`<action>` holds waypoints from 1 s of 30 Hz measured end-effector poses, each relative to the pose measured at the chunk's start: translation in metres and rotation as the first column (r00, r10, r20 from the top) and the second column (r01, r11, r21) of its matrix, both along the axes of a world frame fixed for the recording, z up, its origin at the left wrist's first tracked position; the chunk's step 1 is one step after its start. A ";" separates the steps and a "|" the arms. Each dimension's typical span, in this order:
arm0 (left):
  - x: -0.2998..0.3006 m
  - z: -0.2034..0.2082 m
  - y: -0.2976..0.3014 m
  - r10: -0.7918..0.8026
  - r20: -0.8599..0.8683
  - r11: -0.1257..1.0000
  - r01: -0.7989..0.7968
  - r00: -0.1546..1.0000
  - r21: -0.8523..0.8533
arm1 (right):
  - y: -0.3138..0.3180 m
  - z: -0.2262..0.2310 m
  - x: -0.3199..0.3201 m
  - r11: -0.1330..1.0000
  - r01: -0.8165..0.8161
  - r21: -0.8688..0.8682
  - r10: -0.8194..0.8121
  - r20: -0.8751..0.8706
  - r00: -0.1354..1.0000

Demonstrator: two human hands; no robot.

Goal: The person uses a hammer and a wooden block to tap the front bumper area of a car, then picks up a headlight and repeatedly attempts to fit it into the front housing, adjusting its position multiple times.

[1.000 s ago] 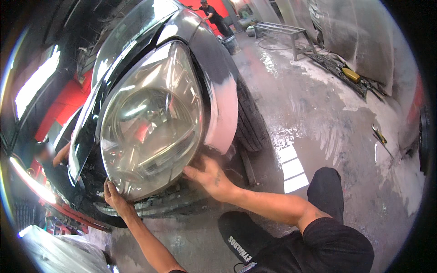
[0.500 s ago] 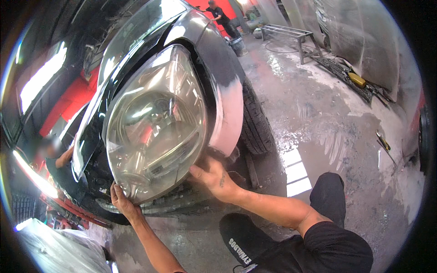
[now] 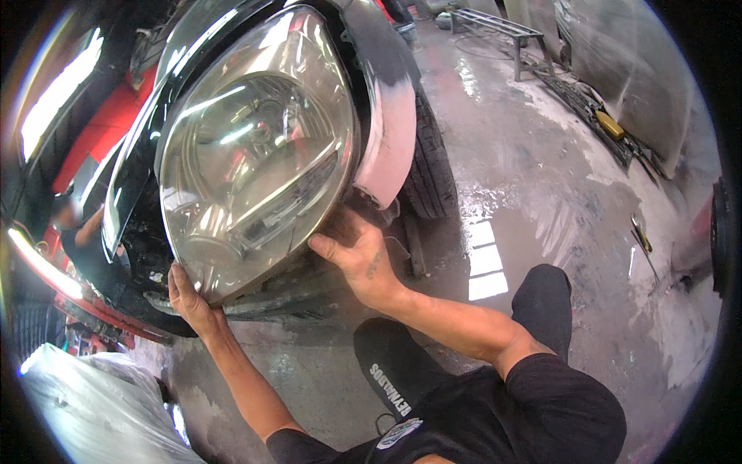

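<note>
A large clear-lensed headlight (image 3: 259, 166) sits at the front corner of a dark car, its lens hazy and reflecting the lights. My left hand (image 3: 192, 300) grips the headlight's lower left tip, thumb along the lens edge and the other fingers partly hidden. At the lower right edge, my right hand (image 3: 354, 251) holds the headlight from beneath, thumb on the rim and fingers hidden behind it. Beside the lamp is the fender (image 3: 393, 139), with a pink patch below a dark grey area. A dark gap shows between the lamp and the fender.
The car's tyre (image 3: 433, 166) stands right of the fender. Another person (image 3: 83, 240) is at the far left. Plastic sheeting (image 3: 108, 398) covers something at lower left. A metal bench (image 3: 495, 25), a yellow object (image 3: 609, 125) and a hand tool (image 3: 641, 234) are on the wet floor at right.
My view has shifted, so the car and both hands appear higher and slightly left. The headlight looks a little larger. Both hands keep their hold on it. The person at the back has left view.
</note>
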State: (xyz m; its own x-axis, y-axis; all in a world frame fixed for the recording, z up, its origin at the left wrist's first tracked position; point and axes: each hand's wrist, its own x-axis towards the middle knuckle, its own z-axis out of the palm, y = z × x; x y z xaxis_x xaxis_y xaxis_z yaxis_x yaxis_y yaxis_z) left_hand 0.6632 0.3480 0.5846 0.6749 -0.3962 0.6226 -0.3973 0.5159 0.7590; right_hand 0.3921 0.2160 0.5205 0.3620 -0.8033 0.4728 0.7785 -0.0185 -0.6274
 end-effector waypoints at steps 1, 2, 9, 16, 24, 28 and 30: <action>0.001 -0.001 0.000 -0.042 -0.014 0.999 0.042 0.999 -0.008 | 0.001 0.001 0.000 1.000 0.024 -0.018 -0.024 0.000 1.000; 0.002 -0.001 -0.001 -0.008 -0.005 1.000 0.008 1.000 -0.005 | 0.002 0.001 0.001 0.998 0.053 -0.029 -0.053 0.008 0.999; -0.001 -0.002 -0.008 0.018 -0.019 1.000 -0.018 1.000 0.001 | 0.000 -0.001 0.005 0.984 0.170 -0.053 -0.170 0.000 0.985; -0.006 0.000 -0.011 0.016 -0.057 1.000 -0.015 0.998 0.017 | -0.001 -0.002 0.004 0.998 0.069 0.011 -0.069 0.026 0.997; 0.002 0.000 -0.015 -0.005 0.137 0.999 -0.002 0.991 0.052 | 0.000 0.001 -0.002 0.978 0.196 -0.070 -0.201 -0.065 0.977; 0.009 0.003 -0.017 -0.031 0.133 0.999 0.025 0.991 0.043 | -0.003 0.004 -0.006 0.981 0.157 -0.114 -0.168 -0.092 0.982; 0.011 0.004 -0.017 -0.055 0.095 0.998 0.051 0.994 0.043 | -0.004 0.005 -0.009 0.970 0.171 -0.174 -0.197 -0.148 0.969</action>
